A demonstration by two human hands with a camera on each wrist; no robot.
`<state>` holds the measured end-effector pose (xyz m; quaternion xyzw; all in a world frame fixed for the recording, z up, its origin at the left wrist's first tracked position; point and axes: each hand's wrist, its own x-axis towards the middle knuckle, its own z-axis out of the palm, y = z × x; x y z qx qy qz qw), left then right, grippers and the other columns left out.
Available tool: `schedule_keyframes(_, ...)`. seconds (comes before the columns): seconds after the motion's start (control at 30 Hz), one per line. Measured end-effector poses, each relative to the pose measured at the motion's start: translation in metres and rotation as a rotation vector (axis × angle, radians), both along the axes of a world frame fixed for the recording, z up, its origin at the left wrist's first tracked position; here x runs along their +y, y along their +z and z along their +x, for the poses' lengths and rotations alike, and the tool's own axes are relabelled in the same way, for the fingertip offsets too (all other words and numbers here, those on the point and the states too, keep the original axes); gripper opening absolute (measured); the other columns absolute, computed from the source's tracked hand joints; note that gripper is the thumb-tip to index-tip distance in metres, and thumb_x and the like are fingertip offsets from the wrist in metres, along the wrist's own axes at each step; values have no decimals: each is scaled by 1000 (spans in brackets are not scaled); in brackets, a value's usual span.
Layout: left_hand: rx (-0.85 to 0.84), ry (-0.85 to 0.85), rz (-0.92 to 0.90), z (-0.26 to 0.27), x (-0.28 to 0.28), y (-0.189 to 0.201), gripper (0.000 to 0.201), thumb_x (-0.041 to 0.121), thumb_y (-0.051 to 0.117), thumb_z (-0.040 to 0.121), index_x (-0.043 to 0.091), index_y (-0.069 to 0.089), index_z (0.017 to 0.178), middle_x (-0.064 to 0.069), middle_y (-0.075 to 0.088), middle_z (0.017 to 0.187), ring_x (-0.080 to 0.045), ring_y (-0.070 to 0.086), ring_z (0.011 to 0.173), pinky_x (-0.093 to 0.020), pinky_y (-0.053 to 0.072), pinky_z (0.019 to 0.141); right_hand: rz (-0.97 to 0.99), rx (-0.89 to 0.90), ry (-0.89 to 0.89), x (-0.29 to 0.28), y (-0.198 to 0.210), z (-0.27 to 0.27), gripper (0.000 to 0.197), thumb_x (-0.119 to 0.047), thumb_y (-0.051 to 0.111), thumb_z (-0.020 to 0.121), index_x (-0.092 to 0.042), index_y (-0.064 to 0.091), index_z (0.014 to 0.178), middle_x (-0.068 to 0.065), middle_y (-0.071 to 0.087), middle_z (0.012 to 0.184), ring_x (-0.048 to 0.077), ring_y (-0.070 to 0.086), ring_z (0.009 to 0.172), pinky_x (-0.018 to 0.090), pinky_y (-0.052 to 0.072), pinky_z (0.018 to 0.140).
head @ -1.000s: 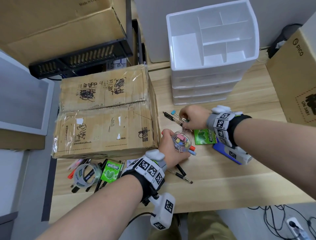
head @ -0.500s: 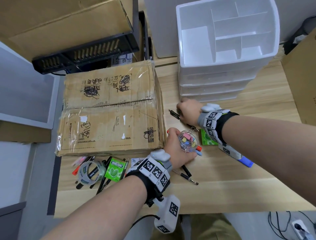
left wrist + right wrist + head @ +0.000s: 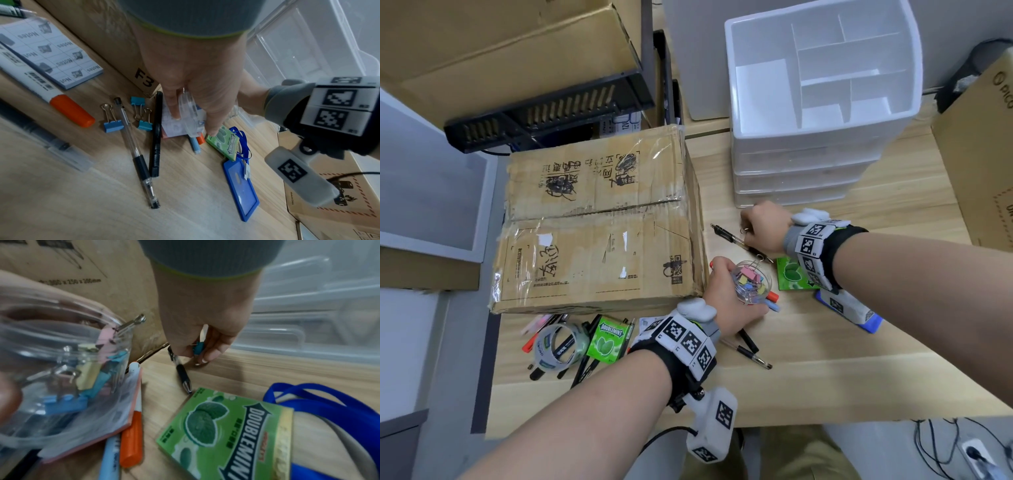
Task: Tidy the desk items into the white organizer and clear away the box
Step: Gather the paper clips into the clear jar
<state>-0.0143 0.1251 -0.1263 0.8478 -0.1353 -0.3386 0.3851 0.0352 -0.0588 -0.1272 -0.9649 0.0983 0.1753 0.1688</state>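
Observation:
My left hand (image 3: pixel 724 291) grips a clear jar (image 3: pixel 751 282) of coloured binder clips just above the desk, at the front right corner of the taped cardboard box (image 3: pixel 599 226). My right hand (image 3: pixel 763 226) is low on the desk before the white organizer (image 3: pixel 822 147), whose top compartments look empty. In the right wrist view that hand (image 3: pixel 196 354) pinches a teal binder clip (image 3: pixel 199 347) beside a black pen (image 3: pixel 182 374). The left wrist view shows two blue binder clips (image 3: pixel 112 125) lying loose on the desk under my left hand (image 3: pixel 193 97).
A green gum pack (image 3: pixel 791 275) and a blue badge holder (image 3: pixel 873 323) lie under my right forearm. Pens (image 3: pixel 753 356), a tape roll (image 3: pixel 558 346), a second gum pack (image 3: pixel 607 339) and markers sit along the box's front. A tall carton (image 3: pixel 983 164) stands at the right.
My right hand reached left along the pen and took up the teal clip that lay there. The left hand kept holding the jar in place.

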Motion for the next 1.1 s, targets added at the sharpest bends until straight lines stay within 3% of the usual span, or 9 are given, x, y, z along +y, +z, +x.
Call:
schedule_keyframes(0.13, 21, 33, 28, 0, -2, 0, 73, 29, 87, 58, 22, 29, 101, -9, 63, 103, -15, 64, 82, -28, 55, 65, 217, -9, -75, -11, 18, -14, 14, -21, 67, 78, -17, 66, 91, 2, 65, 85, 24, 61, 81, 27, 47, 65)
schedule_keyframes(0.27, 85, 48, 9, -3, -8, 10, 68, 17, 86, 68, 13, 29, 105, -8, 60, 97, 6, 62, 62, -14, 42, 49, 382, -19, -212, -28, 38, -24, 13, -20, 73, 77, -18, 69, 88, -2, 65, 79, 18, 60, 75, 27, 51, 69)
schedule_keyframes(0.37, 81, 11, 4, -5, -9, 20, 82, 31, 91, 56, 16, 29, 108, -13, 61, 104, -11, 60, 72, -24, 47, 54, 643, 38, -358, -30, 52, -32, 13, -7, 72, 79, -6, 71, 92, 4, 69, 75, 16, 64, 66, 24, 54, 62)
schedule_keyframes(0.47, 71, -8, 28, -4, -12, 27, 79, 25, 90, 61, 15, 30, 110, -13, 62, 108, -16, 56, 77, -24, 51, 59, 838, 105, -371, -26, 67, -40, 15, 1, 71, 82, 0, 70, 97, 8, 70, 75, 14, 68, 61, 21, 55, 56)
schedule_keyframes(0.53, 39, -9, 43, -2, -13, 34, 75, 22, 89, 66, 11, 31, 112, -11, 59, 110, -15, 55, 82, -15, 46, 57, 863, 148, -312, -22, 73, -43, 16, 1, 73, 82, -2, 71, 98, 5, 70, 74, 12, 68, 63, 21, 56, 59)
schedule_keyframes(0.7, -2, -28, 14, -2, -10, 44, 77, 26, 91, 66, 12, 31, 113, -10, 58, 108, -15, 58, 78, -19, 48, 54, 838, 257, -199, -13, 80, -48, 22, -7, 77, 81, -7, 75, 103, 12, 76, 90, 15, 72, 74, 28, 60, 73)
schedule_keyframes(0.83, -53, -28, 16, -3, -6, 48, 77, 28, 91, 66, 14, 31, 112, -5, 58, 107, -17, 61, 91, -27, 53, 72, 945, 271, -250, -13, 90, -49, 19, -4, 64, 90, -3, 74, 105, 18, 75, 96, 25, 74, 87, 27, 60, 72)
schedule_keyframes(1.0, -38, -15, 13, -4, -7, 53, 76, 25, 91, 67, 14, 31, 113, -2, 58, 103, -10, 55, 83, -17, 48, 66, 962, 307, -250, -12, 90, -56, 19, 3, 60, 91, -1, 73, 104, 27, 73, 98, 30, 73, 89, 31, 62, 79)
schedule_keyframes(1.1, -24, -13, -9, -6, -7, 54, 76, 19, 90, 68, 10, 31, 115, 0, 56, 98, -8, 55, 79, -9, 45, 59, 943, 299, -219, -9, 89, -59, 18, 2, 66, 89, -3, 74, 104, 23, 75, 97, 26, 75, 85, 30, 62, 77)
